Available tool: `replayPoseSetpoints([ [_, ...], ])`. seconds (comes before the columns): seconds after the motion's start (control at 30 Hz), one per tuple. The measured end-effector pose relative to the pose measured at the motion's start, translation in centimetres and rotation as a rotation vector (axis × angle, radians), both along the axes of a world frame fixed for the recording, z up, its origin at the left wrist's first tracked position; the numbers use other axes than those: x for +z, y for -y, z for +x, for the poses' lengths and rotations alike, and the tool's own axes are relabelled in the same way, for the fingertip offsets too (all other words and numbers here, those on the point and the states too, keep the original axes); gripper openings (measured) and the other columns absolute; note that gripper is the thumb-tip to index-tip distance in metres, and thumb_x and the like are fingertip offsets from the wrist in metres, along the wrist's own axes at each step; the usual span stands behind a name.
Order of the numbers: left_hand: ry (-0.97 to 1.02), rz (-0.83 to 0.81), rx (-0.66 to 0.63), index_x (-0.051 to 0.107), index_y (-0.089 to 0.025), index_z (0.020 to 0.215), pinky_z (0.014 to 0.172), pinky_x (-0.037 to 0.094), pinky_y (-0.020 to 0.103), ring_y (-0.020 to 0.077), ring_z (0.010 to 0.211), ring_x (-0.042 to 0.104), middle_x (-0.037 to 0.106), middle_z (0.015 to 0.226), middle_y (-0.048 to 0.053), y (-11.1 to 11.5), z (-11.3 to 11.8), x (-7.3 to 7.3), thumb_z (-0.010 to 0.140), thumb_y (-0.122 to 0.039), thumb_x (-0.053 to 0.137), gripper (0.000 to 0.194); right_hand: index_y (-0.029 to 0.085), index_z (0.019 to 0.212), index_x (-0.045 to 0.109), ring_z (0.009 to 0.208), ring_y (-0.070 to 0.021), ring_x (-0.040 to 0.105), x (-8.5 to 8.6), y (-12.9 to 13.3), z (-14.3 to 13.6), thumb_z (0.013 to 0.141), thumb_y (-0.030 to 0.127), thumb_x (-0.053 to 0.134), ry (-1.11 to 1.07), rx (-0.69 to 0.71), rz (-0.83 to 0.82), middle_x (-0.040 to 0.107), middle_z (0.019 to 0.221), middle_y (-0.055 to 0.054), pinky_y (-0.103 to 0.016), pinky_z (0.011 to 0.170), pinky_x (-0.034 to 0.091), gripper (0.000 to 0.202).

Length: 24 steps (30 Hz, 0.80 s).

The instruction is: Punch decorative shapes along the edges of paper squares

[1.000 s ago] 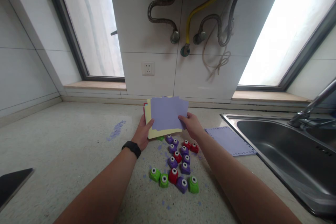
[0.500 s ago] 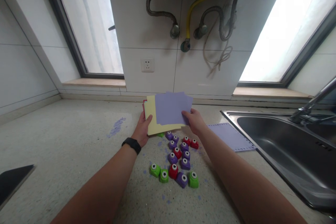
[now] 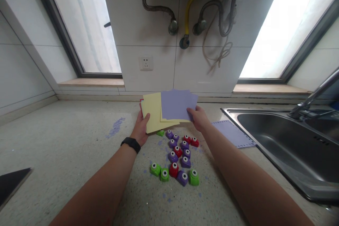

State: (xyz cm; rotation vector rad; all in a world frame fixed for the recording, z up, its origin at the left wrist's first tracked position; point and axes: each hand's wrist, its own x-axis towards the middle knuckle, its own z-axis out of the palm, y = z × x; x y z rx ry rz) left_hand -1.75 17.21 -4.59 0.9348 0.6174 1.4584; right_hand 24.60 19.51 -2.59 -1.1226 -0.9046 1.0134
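Lavender and pale yellow paper, flat, smooth and straight-edged, is fanned out between two bare hands above a speckled, stone-like tabletop point(image 3: 79, 148). The left hand point(image 3: 141, 127) has its grip clamped on the yellow sheets point(image 3: 153, 113), thumb in front, with thin red edges showing behind them. The right hand point(image 3: 199, 116) has its grip clamped on the lavender sheets point(image 3: 176, 106), which overlap the yellow ones; a yellow border shows below them. The sheets are too closely layered to count.

Below the paper sit small, rounded craft punches, each with a pale round top bearing a dark shape. Sixteen are visible: eight purple punches point(image 3: 185, 162), four red punches point(image 3: 174, 170) and four green punches point(image 3: 194, 178). The paper's lower edge partly covers the farthest green one.

Lavender paper scraps point(image 3: 116, 128) lie in a patch to the left, with more bits among the punches. To the right, one lavender sheet with punched edges point(image 3: 233, 134) lies by the steel sink point(image 3: 288, 148), partly hidden by the right forearm. A black wristband point(image 3: 131, 143) circles the left wrist. Behind, a tiled wall carries one socket point(image 3: 146, 63), two ribbed metal hoses point(image 3: 156, 8) and one yellow pipe point(image 3: 188, 10).
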Motion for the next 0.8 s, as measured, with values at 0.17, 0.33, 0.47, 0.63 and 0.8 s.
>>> replayPoseSetpoints([
  [0.17, -0.001, -0.007, 0.021, 0.049, -0.034, 0.140, 0.096, 0.058, 0.042, 0.0237, 0.113, 0.068, 0.066, 0.136, 0.006, -0.3, -0.1, -0.1, 0.087, -0.029, 0.074, 0.059, 0.014, 0.109, 0.065, 0.087, -0.0181, 0.070, -0.1, -0.1, 0.4, 0.096, 0.028, 0.065, 0.008, -0.020, -0.014, 0.071, 0.106, -0.006, -0.037, 0.079, 0.059, 0.020],
  [0.33, -0.004, 0.004, -0.008, 0.048, -0.034, 0.141, 0.096, 0.058, 0.043, 0.0247, 0.115, 0.068, 0.064, 0.138, 0.007, -0.1, 0.0, 0.1, 0.086, -0.029, 0.076, 0.062, 0.015, 0.103, 0.067, 0.085, -0.0197, 0.072, -0.1, 0.1, -0.3, 0.082, 0.018, 0.069, 0.003, -0.003, 0.016, 0.077, 0.099, -0.008, -0.035, 0.082, 0.058, 0.022],
  [0.47, -0.008, 0.007, -0.047, 0.045, -0.035, 0.145, 0.096, 0.058, 0.047, 0.0264, 0.114, 0.068, 0.063, 0.140, 0.008, 0.0, 0.0, 0.2, 0.085, -0.028, 0.077, 0.068, 0.017, 0.100, 0.067, 0.086, -0.0222, 0.072, 0.0, 0.3, -0.8, 0.072, 0.024, 0.072, 0.016, -0.002, 0.046, 0.078, 0.097, -0.009, -0.035, 0.081, 0.057, 0.030],
  [0.63, -0.024, -0.002, -0.065, 0.048, -0.032, 0.142, 0.098, 0.057, 0.048, 0.0278, 0.116, 0.068, 0.064, 0.139, 0.009, 0.1, 0.1, 0.3, 0.082, -0.026, 0.080, 0.068, 0.017, 0.103, 0.065, 0.085, -0.0216, 0.071, 0.0, 0.3, -1.2, 0.068, 0.028, 0.073, 0.042, -0.008, 0.082, 0.077, 0.100, -0.009, -0.035, 0.081, 0.056, 0.038],
  [0.8, -0.044, 0.002, -0.074, 0.047, -0.030, 0.142, 0.101, 0.055, 0.047, 0.0291, 0.120, 0.066, 0.065, 0.138, 0.009, 0.3, 0.1, 0.6, 0.078, -0.024, 0.083, 0.073, 0.018, 0.105, 0.065, 0.084, -0.0212, 0.071, 0.3, 0.4, -1.7, 0.068, 0.029, 0.072, 0.061, -0.003, 0.101, 0.077, 0.100, -0.008, -0.035, 0.080, 0.055, 0.039],
])
